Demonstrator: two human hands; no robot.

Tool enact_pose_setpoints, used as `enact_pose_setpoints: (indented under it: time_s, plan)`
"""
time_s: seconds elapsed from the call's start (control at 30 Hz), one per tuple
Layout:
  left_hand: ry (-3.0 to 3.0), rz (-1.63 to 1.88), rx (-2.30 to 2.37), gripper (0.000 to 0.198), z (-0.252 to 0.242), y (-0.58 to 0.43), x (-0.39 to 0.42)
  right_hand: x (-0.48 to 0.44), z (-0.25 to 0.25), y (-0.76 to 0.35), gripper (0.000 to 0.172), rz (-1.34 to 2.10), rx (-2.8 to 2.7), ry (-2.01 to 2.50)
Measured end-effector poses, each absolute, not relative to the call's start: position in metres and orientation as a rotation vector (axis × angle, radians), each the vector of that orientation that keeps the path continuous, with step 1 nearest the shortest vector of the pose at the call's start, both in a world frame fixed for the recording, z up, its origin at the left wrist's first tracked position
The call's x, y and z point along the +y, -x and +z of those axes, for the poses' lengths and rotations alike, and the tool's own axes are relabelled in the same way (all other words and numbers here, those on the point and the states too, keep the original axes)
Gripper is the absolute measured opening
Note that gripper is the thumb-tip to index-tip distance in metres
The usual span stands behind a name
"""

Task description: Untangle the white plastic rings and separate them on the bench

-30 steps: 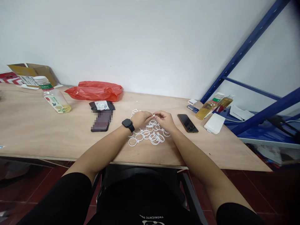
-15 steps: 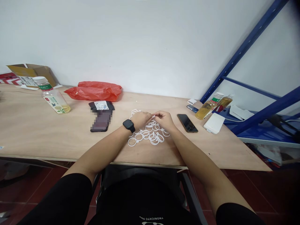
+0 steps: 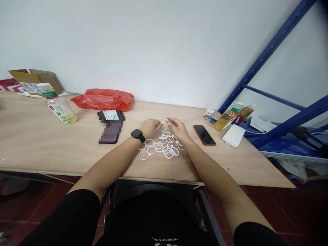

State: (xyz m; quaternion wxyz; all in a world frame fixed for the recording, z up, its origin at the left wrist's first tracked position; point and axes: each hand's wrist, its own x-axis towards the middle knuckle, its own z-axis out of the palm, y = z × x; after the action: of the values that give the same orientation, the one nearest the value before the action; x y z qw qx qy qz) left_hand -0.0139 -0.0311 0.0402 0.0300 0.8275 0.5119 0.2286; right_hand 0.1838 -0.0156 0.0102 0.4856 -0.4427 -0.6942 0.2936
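Rings (image 3: 167,149) on table (image 3: 77,150); phone (image 3: 204,135) to right; bag (image 3: 105,99) behind, to left.

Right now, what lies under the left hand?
Part of a white plastic ring shows just past the black watch strap; the rest is covered, and whatever else lies beneath the left hand cannot be seen.

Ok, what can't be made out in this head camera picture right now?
All in the head view:
Whether the left hand grips the white ring: the hand itself hides any contact.
Surface of the dark flat item: blurred by pixelation.
Lower part of the shirt print: cut off by bottom edge.
Small lettering on the leftmost bottle: too tiny.
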Motion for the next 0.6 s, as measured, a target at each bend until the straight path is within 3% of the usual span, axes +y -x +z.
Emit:
enact_pose_setpoints:
  time_s: [0.27,0.6]
  plan:
    - [-2.320,0.519,2.058,0.047,0.030,0.055,-0.003,-0.012,0.005,-0.199,0.019,0.388,-2.266,1.352]
    - [-2.203,0.466,2.090,0.045,0.023,0.052,-0.003,-0.021,0.014,-0.191,0.005,0.381,-2.190,1.673]
